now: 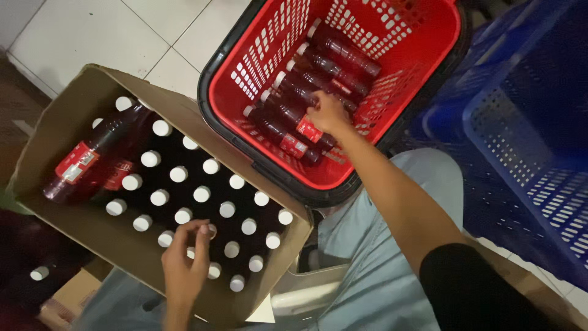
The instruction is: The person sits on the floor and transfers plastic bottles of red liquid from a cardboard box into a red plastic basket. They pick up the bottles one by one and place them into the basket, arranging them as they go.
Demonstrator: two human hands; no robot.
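Bottles (288, 113) in red basket (422, 73): right hand (327, 111) fingers closed on one; left hand (184, 257) fingers pinching boxed bottle cap (211, 231), lift pending.

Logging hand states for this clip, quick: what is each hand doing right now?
Left hand: fingers closed around a white bottle cap in the cardboard box.
Right hand: resting on the dark bottles in the red basket; grip cannot be told.
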